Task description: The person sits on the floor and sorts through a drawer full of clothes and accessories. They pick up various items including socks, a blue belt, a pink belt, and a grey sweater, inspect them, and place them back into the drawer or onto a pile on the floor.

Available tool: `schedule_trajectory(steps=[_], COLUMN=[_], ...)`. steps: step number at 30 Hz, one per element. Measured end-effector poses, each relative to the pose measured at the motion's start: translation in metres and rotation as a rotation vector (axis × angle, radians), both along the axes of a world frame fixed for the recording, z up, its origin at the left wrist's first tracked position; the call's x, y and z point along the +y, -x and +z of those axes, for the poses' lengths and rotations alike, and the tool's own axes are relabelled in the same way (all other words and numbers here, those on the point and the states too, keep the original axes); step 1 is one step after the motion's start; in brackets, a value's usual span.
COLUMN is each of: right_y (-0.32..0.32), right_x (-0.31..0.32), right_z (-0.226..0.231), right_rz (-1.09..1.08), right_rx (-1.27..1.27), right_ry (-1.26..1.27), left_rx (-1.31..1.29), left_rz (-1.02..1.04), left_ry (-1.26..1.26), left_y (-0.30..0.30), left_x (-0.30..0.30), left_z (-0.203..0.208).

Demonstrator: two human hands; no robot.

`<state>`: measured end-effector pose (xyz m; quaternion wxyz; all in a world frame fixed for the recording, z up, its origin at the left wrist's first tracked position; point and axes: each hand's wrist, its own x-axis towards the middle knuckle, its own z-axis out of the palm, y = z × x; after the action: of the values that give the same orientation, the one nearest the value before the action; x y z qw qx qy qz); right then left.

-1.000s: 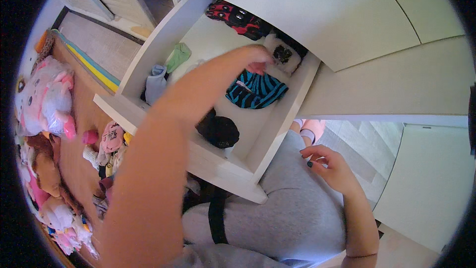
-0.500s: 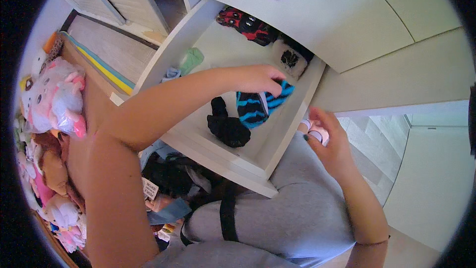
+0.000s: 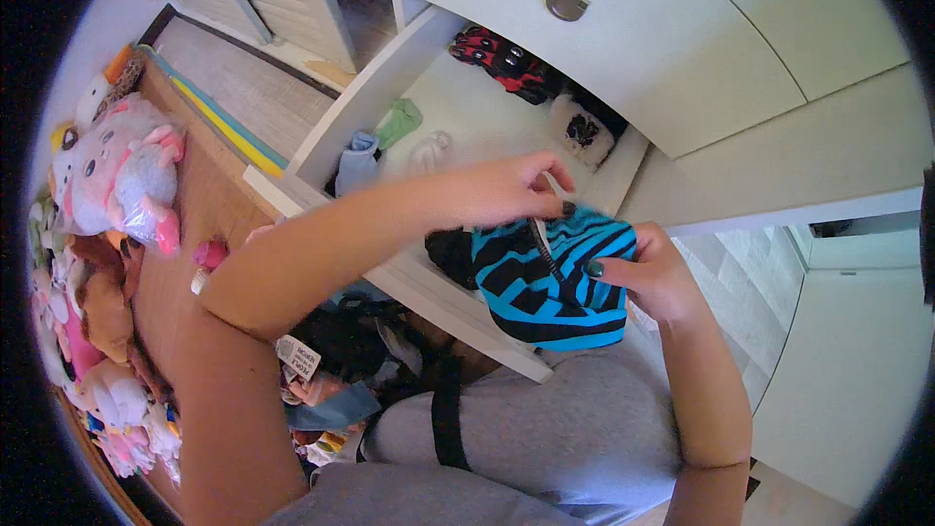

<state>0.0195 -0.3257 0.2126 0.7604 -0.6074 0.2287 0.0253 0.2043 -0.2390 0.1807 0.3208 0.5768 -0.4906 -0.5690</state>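
Observation:
My left hand (image 3: 511, 190) pinches the upper edge of a blue-and-black striped garment (image 3: 550, 292), near a small white strip. My right hand (image 3: 654, 278) grips its right side, thumb on the front. The garment is spread between both hands above the right front of an open white drawer (image 3: 477, 326). A bunched black cloth (image 3: 451, 255) lies partly hidden behind it. Farther left in the drawer are a light green cloth (image 3: 399, 124) and a pale blue one (image 3: 357, 158). At the back sit a red-and-black patterned item (image 3: 499, 60) and a white fluffy item with a black design (image 3: 582, 133).
Plush toys (image 3: 127, 175) crowd the brown surface to the left. Below the drawer, dark clothes and a tag (image 3: 298, 355) show beside my grey-clad legs (image 3: 584, 419). A closed drawer with a metal handle (image 3: 567, 2) is above. White louvred doors (image 3: 282, 0) stand at far left.
The striped garment has been lifted out of the drawer toward me and opened wider. My right hand, previously free beside the drawer, has taken hold of it. The view has shifted slightly.

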Motion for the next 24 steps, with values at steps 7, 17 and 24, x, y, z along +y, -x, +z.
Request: schedule_trajectory(steps=[7,17,24], right_y=[0.001,0.000,0.020], right_x=[0.005,-0.004,-0.017], right_z=[0.005,-0.029,-0.051], right_rz=[-0.121,-0.058,-0.067], right_rx=[0.085,-0.041,0.085], right_ry=[0.255,0.873,0.581], left_rx=[-0.287,0.074,0.310], left_rz=[0.124,0.351,0.755], left_ry=[0.282,-0.210,0.050], left_y=[0.045,-0.086,-0.197], left_x=[0.030,-0.031,-0.073], left_z=[0.022,-0.100,-0.135])
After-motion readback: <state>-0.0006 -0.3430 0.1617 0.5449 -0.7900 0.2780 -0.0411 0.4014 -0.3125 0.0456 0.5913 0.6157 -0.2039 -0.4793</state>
